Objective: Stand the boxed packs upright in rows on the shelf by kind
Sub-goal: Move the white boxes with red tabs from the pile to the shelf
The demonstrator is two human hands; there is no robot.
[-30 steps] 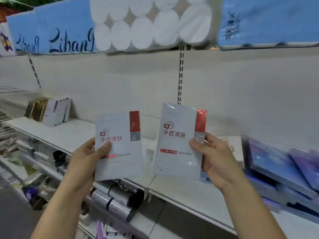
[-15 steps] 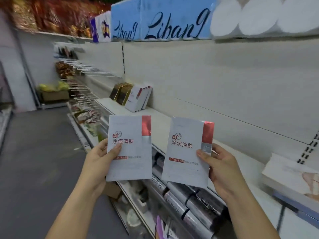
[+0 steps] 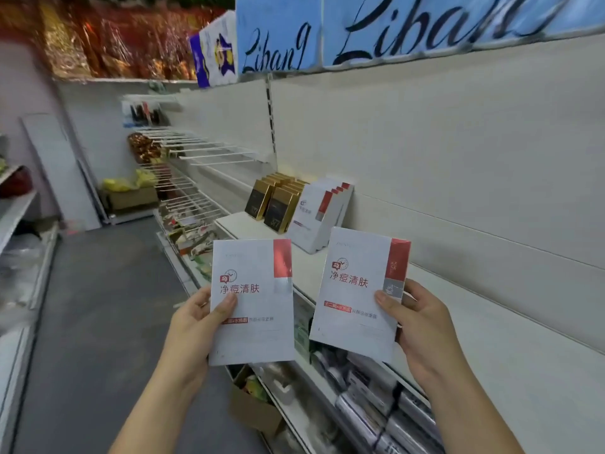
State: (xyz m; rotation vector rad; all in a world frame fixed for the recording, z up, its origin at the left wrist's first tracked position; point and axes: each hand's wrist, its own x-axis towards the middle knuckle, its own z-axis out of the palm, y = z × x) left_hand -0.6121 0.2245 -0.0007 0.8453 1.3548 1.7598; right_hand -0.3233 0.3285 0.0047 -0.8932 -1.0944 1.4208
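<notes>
Both forearms reach up from the bottom edge, each hand holding one boxed pack up in front of the shelf. Left hand [image 3: 193,326] grips the left white pack [image 3: 252,303] at its left edge, thumb pressed on the front face, remaining fingers hidden behind the pack. Right hand [image 3: 422,332] grips the right white pack [image 3: 358,296] at its right edge, thumb on the front near the grey patch, fingers curled round the back.

Both packs are flat, white, with red Chinese lettering across the middle, a small clock logo above it, a red strip at the top right corner and a grey square below the strip. A glossy wrap catches the light. The left pack is held upright; the right pack tilts slightly, top leaning right. The two are apart, side by side, in the air in front of the white shelf [image 3: 491,365], not resting on it.

Further back on the same shelf, a row of matching white packs [image 3: 322,217] stands upright and leans against the back panel. Just to its left, two rows of gold-and-black packs [image 3: 278,201] stand upright too. Blue Libang packages [image 3: 278,37] sit on the top shelf. Wire racks [image 3: 196,152] sit further down the aisle. Silver rolls [image 3: 376,417] lie on the lower shelf below the hands.
</notes>
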